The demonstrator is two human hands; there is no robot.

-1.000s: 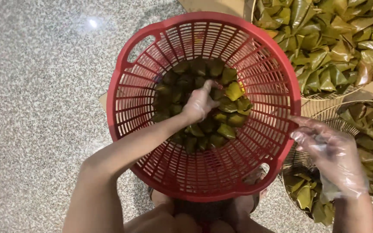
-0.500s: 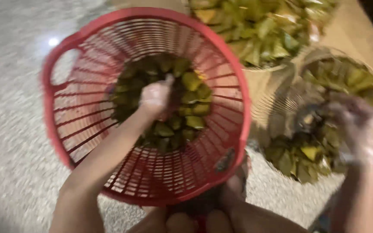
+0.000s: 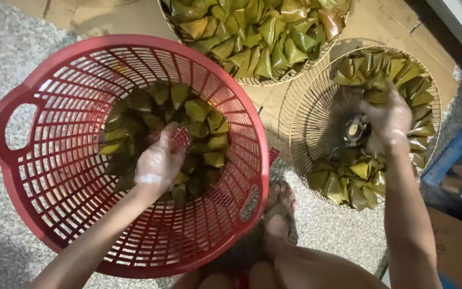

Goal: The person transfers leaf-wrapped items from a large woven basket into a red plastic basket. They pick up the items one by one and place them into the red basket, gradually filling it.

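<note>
Left hand (image 3: 159, 163), thin clear glove worn, lowered into red plastic basket (image 3: 44, 214); grip half curled, fingers resting on leaf-wrapped dumplings (image 3: 204, 126) heaped on basket bottom, nothing seen clamped. Right hand (image 3: 386, 126) blurred, held over wire fan-guard tray (image 3: 306, 107) ringed with wrapped dumplings (image 3: 348, 184); grip state not discernible. Larger tray of dumplings (image 3: 258, 37) seen behind.

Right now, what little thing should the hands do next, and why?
Probably the right hand should close on one leaf-wrapped parcel in the round wire rack. It hovers there, blurred, while the left hand is already down among the parcels in the red basket.
</note>
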